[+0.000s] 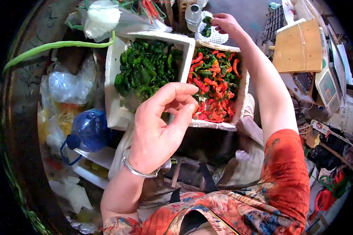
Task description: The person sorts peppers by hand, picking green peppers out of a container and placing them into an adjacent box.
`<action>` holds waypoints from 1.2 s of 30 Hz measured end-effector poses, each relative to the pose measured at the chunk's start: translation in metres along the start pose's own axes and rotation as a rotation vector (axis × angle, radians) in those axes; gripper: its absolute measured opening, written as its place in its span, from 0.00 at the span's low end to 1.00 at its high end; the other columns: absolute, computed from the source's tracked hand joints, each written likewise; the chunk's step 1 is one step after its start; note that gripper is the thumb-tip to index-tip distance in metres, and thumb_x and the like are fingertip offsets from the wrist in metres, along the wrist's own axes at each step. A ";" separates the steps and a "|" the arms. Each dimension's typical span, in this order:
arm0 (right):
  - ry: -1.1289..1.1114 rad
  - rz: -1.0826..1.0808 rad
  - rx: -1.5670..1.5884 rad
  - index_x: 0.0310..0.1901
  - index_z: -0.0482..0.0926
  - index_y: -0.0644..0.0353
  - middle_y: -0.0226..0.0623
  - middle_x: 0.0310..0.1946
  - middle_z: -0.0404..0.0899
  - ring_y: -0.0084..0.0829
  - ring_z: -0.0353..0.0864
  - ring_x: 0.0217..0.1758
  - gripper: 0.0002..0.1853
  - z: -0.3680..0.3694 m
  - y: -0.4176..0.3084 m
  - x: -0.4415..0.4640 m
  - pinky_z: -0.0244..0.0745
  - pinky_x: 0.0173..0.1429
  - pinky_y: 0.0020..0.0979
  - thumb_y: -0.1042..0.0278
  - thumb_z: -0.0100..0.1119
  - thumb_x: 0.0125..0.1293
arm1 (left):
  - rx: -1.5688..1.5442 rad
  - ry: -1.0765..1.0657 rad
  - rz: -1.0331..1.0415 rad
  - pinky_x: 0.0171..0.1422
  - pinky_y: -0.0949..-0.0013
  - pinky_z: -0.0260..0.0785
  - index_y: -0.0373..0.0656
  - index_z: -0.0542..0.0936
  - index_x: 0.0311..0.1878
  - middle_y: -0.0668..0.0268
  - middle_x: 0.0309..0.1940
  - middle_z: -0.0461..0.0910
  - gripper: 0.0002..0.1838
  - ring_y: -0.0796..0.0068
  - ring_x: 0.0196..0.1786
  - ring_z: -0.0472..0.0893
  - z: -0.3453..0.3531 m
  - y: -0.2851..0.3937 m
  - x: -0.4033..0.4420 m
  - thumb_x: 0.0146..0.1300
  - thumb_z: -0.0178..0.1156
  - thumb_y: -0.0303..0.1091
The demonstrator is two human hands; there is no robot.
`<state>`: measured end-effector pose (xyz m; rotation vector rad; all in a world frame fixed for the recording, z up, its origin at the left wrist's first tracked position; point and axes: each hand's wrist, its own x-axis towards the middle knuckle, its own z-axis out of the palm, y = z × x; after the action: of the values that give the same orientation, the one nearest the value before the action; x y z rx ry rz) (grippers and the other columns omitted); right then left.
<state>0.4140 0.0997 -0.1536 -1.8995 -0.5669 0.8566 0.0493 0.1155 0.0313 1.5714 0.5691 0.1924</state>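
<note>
Two white foam boxes stand side by side before me. The left box (110,82) holds dark green peppers (145,66); the right box (244,84) holds red peppers (213,80) mixed with green ones. My left hand (161,121), with a silver bangle at its wrist, is raised above the inner edges of both boxes. Its thumb and index finger curve close together, and I cannot make out anything between them. Beyond the right box, my right hand (227,25) reaches over a white mesh basket (219,37) with some green peppers in it; its fingers are partly spread.
A clear bottle (193,17) stands left of the basket. A blue jug (89,129) and plastic bags (70,86) lie at the left. A long green stalk (59,45) reaches the left box. At the right are a wooden board (298,46) and a scale (327,88).
</note>
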 end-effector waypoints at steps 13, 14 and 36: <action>-0.210 0.118 -0.073 0.48 0.79 0.63 0.26 0.26 0.77 0.16 0.71 0.23 0.13 0.031 0.096 -0.112 0.66 0.27 0.21 0.65 0.58 0.65 | 0.064 0.067 0.050 0.51 0.74 0.73 0.35 0.77 0.52 0.62 0.39 0.82 0.13 0.77 0.42 0.80 -0.008 0.001 -0.001 0.66 0.57 0.28; -0.255 0.090 -0.168 0.47 0.80 0.63 0.26 0.25 0.77 0.16 0.72 0.24 0.13 0.035 0.099 -0.120 0.67 0.27 0.21 0.66 0.58 0.64 | 0.041 0.081 0.066 0.51 0.74 0.73 0.35 0.77 0.53 0.62 0.39 0.82 0.14 0.76 0.42 0.80 -0.007 0.000 -0.002 0.66 0.57 0.29; 0.069 0.282 -0.798 0.49 0.79 0.59 0.47 0.46 0.79 0.47 0.75 0.54 0.21 0.193 0.204 -0.209 0.66 0.59 0.48 0.55 0.55 0.59 | -0.064 0.004 0.012 0.50 0.75 0.72 0.36 0.77 0.54 0.62 0.40 0.83 0.14 0.77 0.41 0.81 0.000 0.008 0.004 0.66 0.57 0.29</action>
<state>0.1379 -0.0261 -0.3280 -2.7742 -0.6682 0.7966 0.0552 0.1176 0.0386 1.5130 0.5518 0.2203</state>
